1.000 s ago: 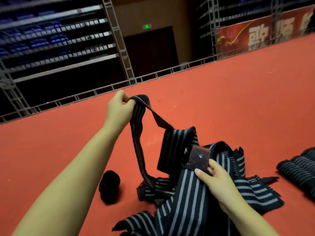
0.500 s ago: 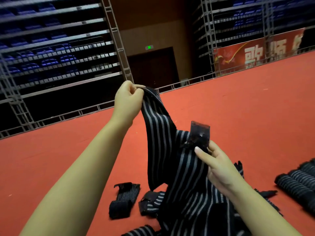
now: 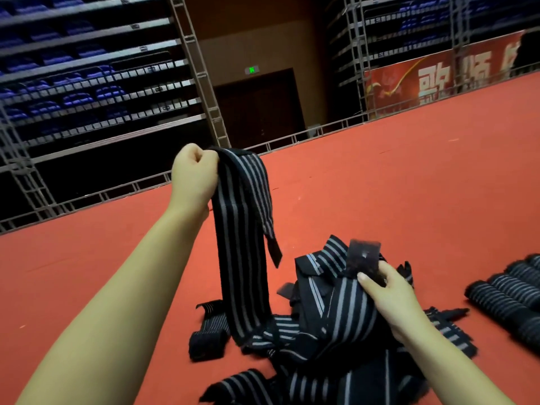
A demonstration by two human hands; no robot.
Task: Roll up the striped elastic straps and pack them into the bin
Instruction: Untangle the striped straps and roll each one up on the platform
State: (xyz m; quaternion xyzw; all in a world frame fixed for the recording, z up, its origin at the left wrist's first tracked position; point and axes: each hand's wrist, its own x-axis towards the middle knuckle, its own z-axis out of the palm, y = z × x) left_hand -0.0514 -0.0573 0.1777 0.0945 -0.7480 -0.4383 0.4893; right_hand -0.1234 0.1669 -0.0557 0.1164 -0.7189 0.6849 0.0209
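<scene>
Left hand (image 3: 194, 176) at 11 o'clock, fisted on a striped strap (image 3: 242, 244) hanging to the red floor (image 3: 409, 200). Right hand (image 3: 391, 290) at 4 o'clock pinches a dark tab (image 3: 362, 260) over the strap pile (image 3: 330, 331). Rolled straps (image 3: 508, 293) at 3 o'clock.

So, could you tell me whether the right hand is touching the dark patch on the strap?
Touching. The head view shows the right hand pinching the dark patch, thumb pressed on its lower edge with no gap.
</scene>
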